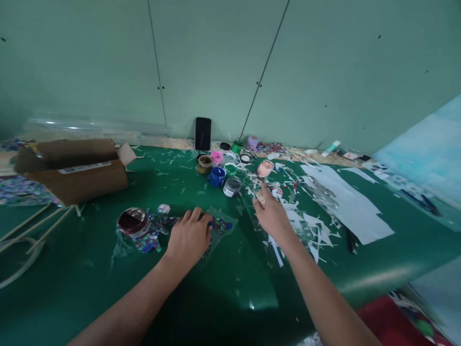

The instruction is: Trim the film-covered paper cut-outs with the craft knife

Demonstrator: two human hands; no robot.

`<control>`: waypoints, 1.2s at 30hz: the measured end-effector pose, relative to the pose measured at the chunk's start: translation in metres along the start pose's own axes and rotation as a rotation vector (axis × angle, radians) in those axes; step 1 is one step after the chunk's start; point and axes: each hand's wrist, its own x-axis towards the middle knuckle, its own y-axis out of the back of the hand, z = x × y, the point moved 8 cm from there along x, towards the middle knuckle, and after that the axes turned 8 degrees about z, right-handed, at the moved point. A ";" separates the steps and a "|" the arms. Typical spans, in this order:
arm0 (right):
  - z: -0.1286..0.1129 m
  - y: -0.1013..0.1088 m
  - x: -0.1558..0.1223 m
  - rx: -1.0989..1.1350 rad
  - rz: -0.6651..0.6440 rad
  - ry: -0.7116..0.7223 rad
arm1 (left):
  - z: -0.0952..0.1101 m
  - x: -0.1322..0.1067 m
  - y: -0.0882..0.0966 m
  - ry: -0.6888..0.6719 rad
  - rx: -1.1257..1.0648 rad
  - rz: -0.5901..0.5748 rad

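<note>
My left hand lies knuckles-up on a clear plastic sheet bearing a multicoloured painted figure, fingers curled down against it. My right hand reaches forward over scattered white paper scraps, fingertips pinched round a small pale thing I cannot make out. Just beyond it stand small paint pots: blue, grey-lidded, brown, pink and a peach one. A dark red open jar sits on the sheet left of my left hand.
A green mat covers the table. An open cardboard box stands at the left, thin wooden sticks before it. White paper sheets lie at the right. A black phone leans on the wall.
</note>
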 end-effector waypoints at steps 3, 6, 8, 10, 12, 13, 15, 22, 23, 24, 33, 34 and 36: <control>0.022 0.026 -0.007 -0.041 0.043 -0.001 | -0.001 0.000 0.000 0.002 -0.004 -0.009; 0.054 0.040 -0.013 -0.110 0.089 -0.026 | 0.000 -0.001 0.000 -0.005 -0.001 -0.027; 0.071 0.034 -0.022 -0.181 0.084 -0.025 | 0.000 -0.002 -0.001 -0.008 0.003 -0.032; 0.080 0.022 -0.033 -0.294 0.080 -0.013 | 0.000 -0.002 -0.001 -0.008 0.006 -0.027; 0.081 0.012 -0.042 -0.327 0.099 0.002 | 0.000 -0.002 -0.002 -0.005 0.009 -0.020; 0.080 0.010 -0.045 -0.318 0.113 0.011 | 0.000 -0.001 -0.002 -0.005 0.008 -0.016; 0.076 0.010 -0.047 -0.302 0.138 0.026 | 0.000 -0.001 -0.004 -0.003 -0.002 -0.009; 0.089 0.042 -0.041 -0.245 0.279 -0.065 | 0.003 0.003 0.016 -0.023 -0.062 0.151; 0.091 0.047 -0.039 -0.231 0.298 -0.072 | 0.007 0.003 0.022 -0.050 -0.067 0.192; 0.092 0.052 -0.038 -0.217 0.314 -0.074 | 0.012 0.004 0.028 -0.081 -0.069 0.223; 0.104 0.071 -0.028 -0.126 0.340 -0.077 | 0.072 0.000 0.012 -0.160 -0.260 -0.073; 0.105 0.069 -0.029 -0.118 0.324 -0.077 | 0.084 -0.001 0.008 -0.187 -0.284 -0.111; 0.104 0.060 -0.032 -0.102 0.256 -0.054 | 0.107 -0.001 0.002 -0.230 -0.299 -0.146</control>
